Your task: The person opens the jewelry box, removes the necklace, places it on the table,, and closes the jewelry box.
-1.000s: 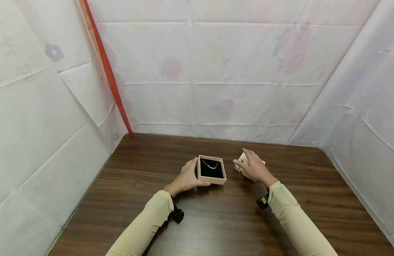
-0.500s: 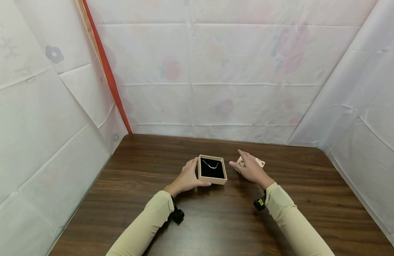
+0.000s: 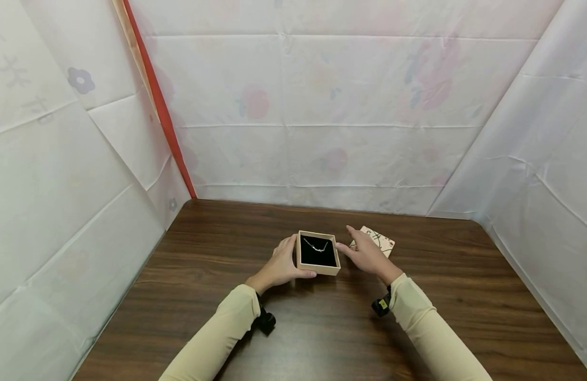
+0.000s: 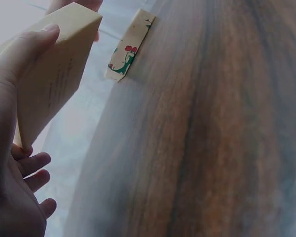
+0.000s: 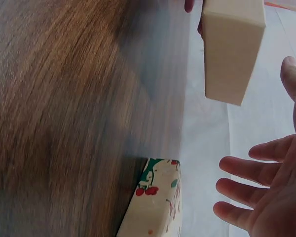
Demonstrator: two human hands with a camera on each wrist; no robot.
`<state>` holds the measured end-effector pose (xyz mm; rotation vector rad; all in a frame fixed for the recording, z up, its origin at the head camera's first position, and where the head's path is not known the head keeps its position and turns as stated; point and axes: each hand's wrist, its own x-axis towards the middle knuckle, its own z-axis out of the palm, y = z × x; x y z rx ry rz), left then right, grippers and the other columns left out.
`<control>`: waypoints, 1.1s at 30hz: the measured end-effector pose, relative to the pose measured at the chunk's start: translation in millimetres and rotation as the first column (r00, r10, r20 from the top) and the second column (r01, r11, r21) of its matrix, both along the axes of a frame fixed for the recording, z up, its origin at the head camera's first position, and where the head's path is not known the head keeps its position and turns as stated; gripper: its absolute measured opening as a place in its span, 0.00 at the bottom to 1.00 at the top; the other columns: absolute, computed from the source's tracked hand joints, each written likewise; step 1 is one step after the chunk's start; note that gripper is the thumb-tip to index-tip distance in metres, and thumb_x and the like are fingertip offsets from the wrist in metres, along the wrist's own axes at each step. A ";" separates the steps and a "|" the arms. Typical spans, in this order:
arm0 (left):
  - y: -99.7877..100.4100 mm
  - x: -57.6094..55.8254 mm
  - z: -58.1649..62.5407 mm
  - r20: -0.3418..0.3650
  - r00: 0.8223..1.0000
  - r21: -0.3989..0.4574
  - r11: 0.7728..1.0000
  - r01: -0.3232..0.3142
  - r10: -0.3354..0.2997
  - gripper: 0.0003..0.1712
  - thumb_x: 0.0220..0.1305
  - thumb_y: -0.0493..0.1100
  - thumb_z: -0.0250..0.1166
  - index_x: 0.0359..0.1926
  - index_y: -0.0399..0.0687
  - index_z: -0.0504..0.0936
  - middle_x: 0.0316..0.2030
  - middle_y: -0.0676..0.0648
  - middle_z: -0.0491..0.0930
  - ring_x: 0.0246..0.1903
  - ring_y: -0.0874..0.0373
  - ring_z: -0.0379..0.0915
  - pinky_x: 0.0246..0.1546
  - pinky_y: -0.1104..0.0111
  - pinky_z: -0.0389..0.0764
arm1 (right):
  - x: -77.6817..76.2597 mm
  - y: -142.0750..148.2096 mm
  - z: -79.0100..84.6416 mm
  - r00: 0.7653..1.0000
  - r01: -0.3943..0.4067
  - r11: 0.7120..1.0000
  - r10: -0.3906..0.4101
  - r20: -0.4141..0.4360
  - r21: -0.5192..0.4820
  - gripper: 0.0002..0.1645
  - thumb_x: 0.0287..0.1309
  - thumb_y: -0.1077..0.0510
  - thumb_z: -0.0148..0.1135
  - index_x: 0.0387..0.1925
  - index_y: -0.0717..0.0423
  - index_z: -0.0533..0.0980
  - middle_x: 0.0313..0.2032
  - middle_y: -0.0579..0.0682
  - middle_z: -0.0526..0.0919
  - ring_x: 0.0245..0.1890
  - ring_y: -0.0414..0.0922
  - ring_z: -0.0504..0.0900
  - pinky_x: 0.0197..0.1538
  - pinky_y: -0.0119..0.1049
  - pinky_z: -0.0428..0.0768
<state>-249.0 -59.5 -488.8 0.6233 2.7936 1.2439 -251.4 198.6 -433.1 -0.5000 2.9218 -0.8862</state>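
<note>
A small square jewelry box (image 3: 319, 269), cream-coloured with a black padded inside, is tilted up off the table in my left hand (image 3: 279, 267). My left thumb and fingers grip its left side and near edge. On the black pad lies a thin silver necklace (image 3: 317, 246). Just right of the box, my right hand (image 3: 367, 256) is spread with nothing in it, its thumb close to the box's right side. Behind that hand the patterned lid (image 3: 381, 242) rests on the table, partly hidden; its red cherries and green leaves show in the right wrist view.
The dark wood table (image 3: 217, 233) stretches around both hands. White printed curtains (image 3: 274, 95) hang behind it and on both sides, with a red strip (image 3: 160, 106) at the back left corner. A small black camera (image 3: 381, 305) is strapped to the right wrist.
My right hand has let go of the lid and moved left toward the box, so more of the lid shows on the table. My left hand and the box have barely shifted.
</note>
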 end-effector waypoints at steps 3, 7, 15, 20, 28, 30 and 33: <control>0.4 1.2 0.3 0.000 1.000 0.004 1.000 0.005 -0.005 0.66 0.43 0.65 0.76 0.75 0.45 0.51 0.70 0.40 0.60 0.70 0.43 0.55 0.67 0.42 0.55 | 0.4 -3.3 -1.3 1.000 -0.015 1.000 0.016 0.005 -0.012 0.48 0.69 0.37 0.50 0.74 0.66 0.52 0.65 0.68 0.69 0.65 0.63 0.69 0.64 0.60 0.68; 1.3 1.9 0.1 0.001 1.000 0.005 1.000 0.009 -0.009 0.66 0.43 0.65 0.76 0.75 0.45 0.51 0.70 0.40 0.59 0.70 0.43 0.54 0.68 0.41 0.54 | 0.3 -6.1 -2.9 0.999 -0.038 0.999 0.038 0.014 -0.027 0.48 0.69 0.35 0.48 0.74 0.66 0.52 0.64 0.68 0.71 0.59 0.63 0.75 0.60 0.58 0.72; 1.7 2.5 -0.9 0.003 1.000 0.011 1.000 0.008 -0.008 0.66 0.43 0.65 0.77 0.75 0.46 0.51 0.70 0.40 0.59 0.70 0.44 0.54 0.68 0.43 0.55 | 5.1 -10.9 -4.3 0.999 -0.049 0.998 0.050 0.011 -0.049 0.47 0.69 0.35 0.47 0.73 0.66 0.54 0.62 0.64 0.75 0.61 0.59 0.75 0.62 0.56 0.71; 2.4 4.5 0.2 0.015 1.000 0.022 1.000 0.009 -0.009 0.66 0.43 0.64 0.77 0.76 0.45 0.51 0.71 0.40 0.59 0.71 0.44 0.53 0.69 0.44 0.54 | 7.7 -14.5 -8.4 0.999 -0.050 0.997 0.050 0.010 -0.058 0.45 0.70 0.36 0.47 0.72 0.66 0.56 0.63 0.63 0.74 0.62 0.58 0.74 0.63 0.55 0.71; 2.3 6.1 2.1 0.021 1.000 0.038 0.999 0.013 -0.014 0.67 0.43 0.63 0.77 0.76 0.46 0.50 0.72 0.40 0.57 0.71 0.44 0.52 0.69 0.43 0.53 | 8.8 -18.1 -9.6 0.998 -0.066 0.996 0.067 0.010 -0.067 0.44 0.71 0.38 0.46 0.72 0.68 0.56 0.65 0.65 0.71 0.64 0.59 0.72 0.63 0.56 0.70; 2.3 6.1 2.8 0.020 1.000 0.046 0.999 0.013 -0.014 0.67 0.43 0.63 0.77 0.76 0.46 0.49 0.72 0.40 0.57 0.71 0.44 0.52 0.69 0.42 0.53 | 8.5 -19.0 -9.6 0.998 -0.068 0.995 0.069 0.010 -0.072 0.44 0.71 0.38 0.46 0.72 0.68 0.56 0.65 0.65 0.70 0.65 0.60 0.71 0.64 0.56 0.69; 2.7 6.5 3.2 0.023 1.000 0.057 0.998 0.010 -0.012 0.68 0.43 0.63 0.77 0.76 0.45 0.48 0.72 0.39 0.56 0.72 0.44 0.51 0.69 0.41 0.52 | 9.1 -19.7 -9.9 0.996 -0.086 0.991 0.087 0.002 -0.100 0.41 0.73 0.40 0.44 0.72 0.67 0.56 0.65 0.65 0.71 0.65 0.59 0.72 0.64 0.56 0.70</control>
